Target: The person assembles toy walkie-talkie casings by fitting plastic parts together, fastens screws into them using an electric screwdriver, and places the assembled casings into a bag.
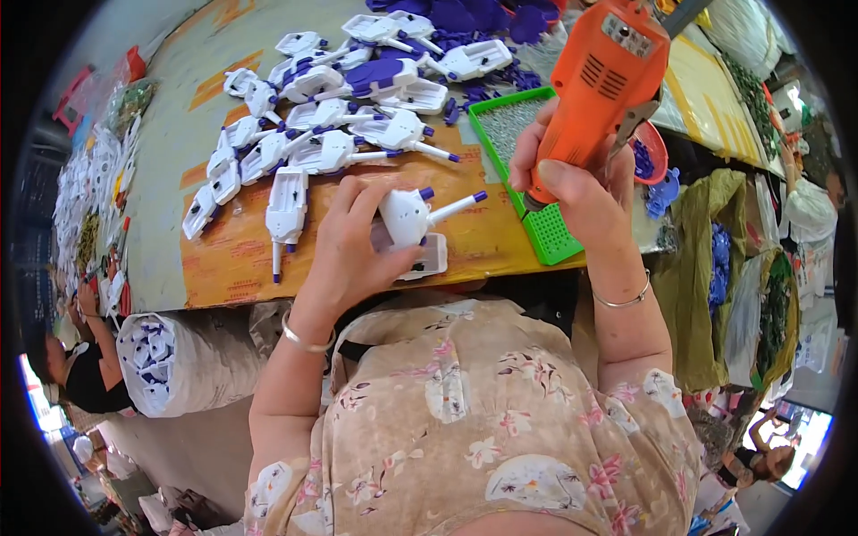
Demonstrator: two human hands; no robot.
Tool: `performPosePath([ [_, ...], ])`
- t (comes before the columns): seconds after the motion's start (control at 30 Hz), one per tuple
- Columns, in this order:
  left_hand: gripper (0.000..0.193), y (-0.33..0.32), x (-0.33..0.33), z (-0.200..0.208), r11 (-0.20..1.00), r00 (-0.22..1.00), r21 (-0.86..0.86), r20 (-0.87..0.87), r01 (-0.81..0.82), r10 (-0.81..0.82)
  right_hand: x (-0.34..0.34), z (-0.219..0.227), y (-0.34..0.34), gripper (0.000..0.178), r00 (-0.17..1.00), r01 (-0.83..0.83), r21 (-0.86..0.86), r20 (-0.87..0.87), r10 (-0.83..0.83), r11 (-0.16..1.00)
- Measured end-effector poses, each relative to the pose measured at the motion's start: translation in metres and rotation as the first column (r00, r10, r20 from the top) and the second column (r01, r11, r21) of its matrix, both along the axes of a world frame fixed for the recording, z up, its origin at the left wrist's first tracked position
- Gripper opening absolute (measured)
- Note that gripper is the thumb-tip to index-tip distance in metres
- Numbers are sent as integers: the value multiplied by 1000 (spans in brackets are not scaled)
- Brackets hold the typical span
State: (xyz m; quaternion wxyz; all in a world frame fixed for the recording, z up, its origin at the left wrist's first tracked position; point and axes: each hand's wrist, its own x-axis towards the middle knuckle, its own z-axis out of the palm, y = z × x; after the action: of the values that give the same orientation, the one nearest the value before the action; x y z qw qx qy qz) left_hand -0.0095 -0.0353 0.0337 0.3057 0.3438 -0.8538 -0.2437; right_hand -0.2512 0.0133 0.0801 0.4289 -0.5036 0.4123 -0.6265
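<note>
My left hand [350,234] grips a white plastic toy part [407,217] with small holes, a purple-tipped rod and a purple peg. It is held close to the table's near edge, and a white piece [435,256] shows just below it. In my right hand [581,195] is an orange electric screwdriver [601,79], pointed downward. Its lower end is over the green tray [490,150]. Small metal screws [509,123] fill the far part of that tray, and a perforated green section [565,239] lies nearer to me.
Several similar white-and-purple toy parts [326,152] are heaped left of the tray, with loose purple pieces [483,18] behind. A red bowl [657,152] of purple pieces stands at right. An open sack [201,362] of parts is at lower left. Other people work at both sides.
</note>
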Motion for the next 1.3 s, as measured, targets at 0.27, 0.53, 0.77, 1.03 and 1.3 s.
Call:
performPosePath([
  [0.27, 55, 48, -7, -9, 909, 962, 332, 12, 253, -272, -23, -17, 14, 51, 997, -69, -176, 28, 75, 982],
  [0.53, 59, 20, -19, -32, 998, 980, 43, 191, 40, -47, -36, 1, 22, 52, 995, -76, -159, -73, 65, 984],
  [0.77, 61, 19, -40, -40, 997, 977, 52, 203, 60, -69, -59, -11, 14, 48, 998, -25, -95, -65, 19, 995],
  [1.03, 62, 18, -48, -40, 1000, 950, -10, 311, 24, -20, -62, -16, 19, 16, 961, 257, -64, -92, -262, 964],
  [1.3, 61, 17, -48, -39, 1000, 972, 11, 232, 24, -26, -71, -42, 27, 8, 898, 397, -124, -150, -413, 909],
])
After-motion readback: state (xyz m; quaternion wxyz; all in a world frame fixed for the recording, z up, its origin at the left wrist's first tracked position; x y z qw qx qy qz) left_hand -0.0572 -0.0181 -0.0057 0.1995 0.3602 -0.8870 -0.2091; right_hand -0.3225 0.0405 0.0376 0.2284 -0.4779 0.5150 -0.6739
